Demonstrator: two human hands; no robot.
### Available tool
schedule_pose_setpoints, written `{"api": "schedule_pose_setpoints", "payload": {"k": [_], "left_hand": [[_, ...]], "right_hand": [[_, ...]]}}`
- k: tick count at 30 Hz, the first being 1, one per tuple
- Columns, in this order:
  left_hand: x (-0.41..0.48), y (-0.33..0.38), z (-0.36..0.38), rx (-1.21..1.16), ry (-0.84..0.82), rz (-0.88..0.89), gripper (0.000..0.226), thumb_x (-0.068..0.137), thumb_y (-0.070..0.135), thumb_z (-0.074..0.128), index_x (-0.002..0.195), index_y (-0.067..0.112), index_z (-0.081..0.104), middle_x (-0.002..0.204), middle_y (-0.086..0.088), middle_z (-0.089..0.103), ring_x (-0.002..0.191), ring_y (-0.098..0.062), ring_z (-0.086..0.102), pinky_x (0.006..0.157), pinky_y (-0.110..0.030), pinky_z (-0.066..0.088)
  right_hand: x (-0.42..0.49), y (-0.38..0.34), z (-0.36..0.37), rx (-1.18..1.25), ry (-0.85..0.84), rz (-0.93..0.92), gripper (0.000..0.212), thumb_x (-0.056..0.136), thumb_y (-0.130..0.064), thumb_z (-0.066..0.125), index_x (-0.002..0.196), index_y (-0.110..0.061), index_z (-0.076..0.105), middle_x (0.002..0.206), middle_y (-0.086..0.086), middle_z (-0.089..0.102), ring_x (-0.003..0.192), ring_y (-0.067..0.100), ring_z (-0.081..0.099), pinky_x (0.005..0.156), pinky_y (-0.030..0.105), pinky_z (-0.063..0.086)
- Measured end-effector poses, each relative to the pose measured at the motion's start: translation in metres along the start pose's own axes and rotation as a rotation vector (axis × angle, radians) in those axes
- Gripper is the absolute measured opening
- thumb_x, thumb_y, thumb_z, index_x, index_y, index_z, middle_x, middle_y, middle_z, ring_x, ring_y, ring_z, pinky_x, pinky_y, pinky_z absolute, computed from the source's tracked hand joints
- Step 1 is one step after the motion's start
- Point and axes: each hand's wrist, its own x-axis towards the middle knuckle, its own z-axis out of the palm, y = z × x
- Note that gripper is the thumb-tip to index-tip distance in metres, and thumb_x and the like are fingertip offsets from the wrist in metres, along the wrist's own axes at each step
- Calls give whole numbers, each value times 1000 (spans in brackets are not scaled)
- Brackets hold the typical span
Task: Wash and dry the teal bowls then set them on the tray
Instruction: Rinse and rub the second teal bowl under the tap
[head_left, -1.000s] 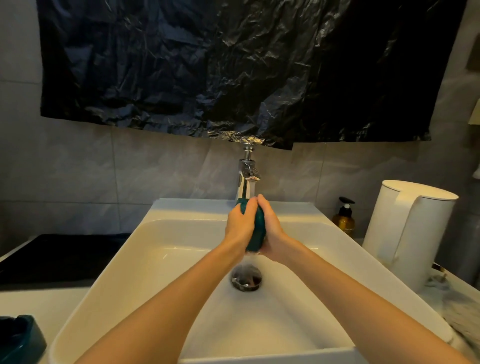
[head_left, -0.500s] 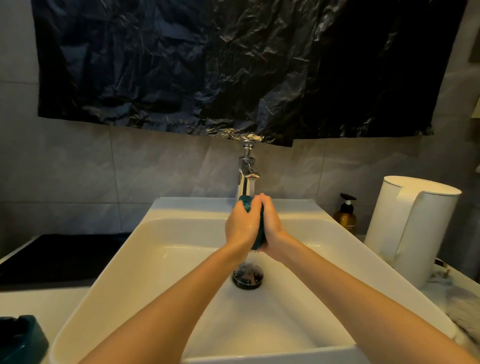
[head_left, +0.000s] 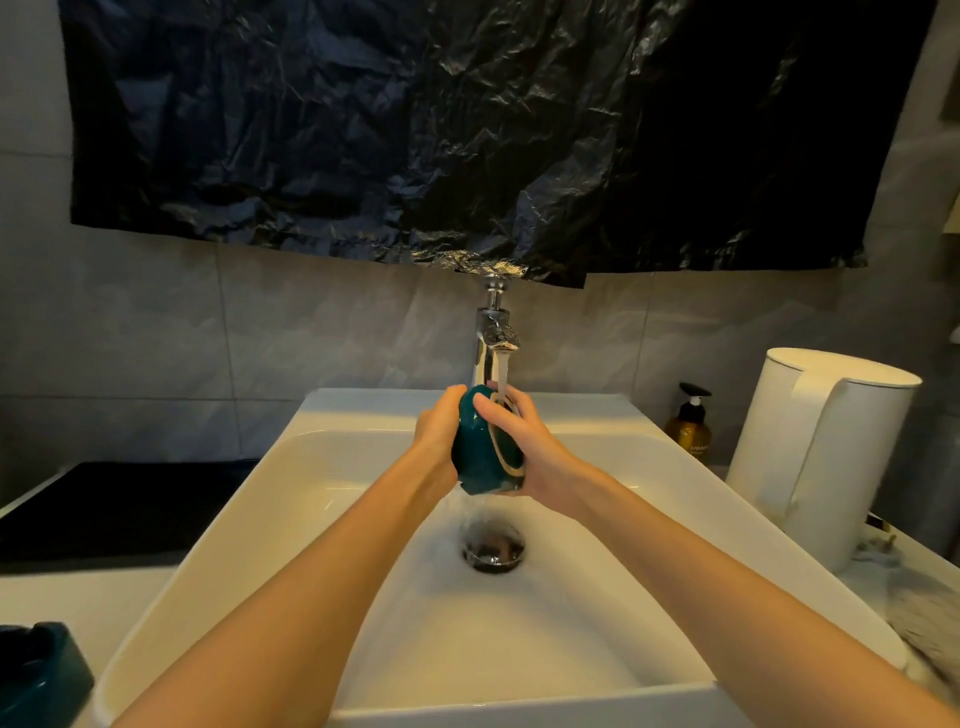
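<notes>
A teal bowl is held on its side under the running chrome tap, over the white sink. My left hand grips its outer wall from the left. My right hand holds the rim from the right, thumb across the top edge. Water runs off the bowl's lower edge toward the drain. Another teal bowl sits at the bottom left on the counter, partly cut off by the frame. No tray is in view.
A white kettle stands right of the sink, with an amber pump bottle behind it. A black hob lies on the left counter. A pale cloth lies at the right edge. Black plastic sheet covers the wall above.
The bowl has turned between my hands, so more of its teal side and pale rim now shows. Both hands stay under the tap over the drain.
</notes>
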Motion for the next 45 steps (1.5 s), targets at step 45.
{"api": "schedule_pose_setpoints", "payload": {"k": [45], "left_hand": [[16, -12, -7, 147, -98, 29, 26, 91, 40, 49, 91, 18, 62, 106, -10, 67, 105, -27, 61, 99, -43, 46]], "right_hand": [[8, 1, -18, 210, 66, 240, 34, 88, -56, 55, 99, -25, 58, 99, 1, 58, 93, 25, 55, 84, 48, 51]]}}
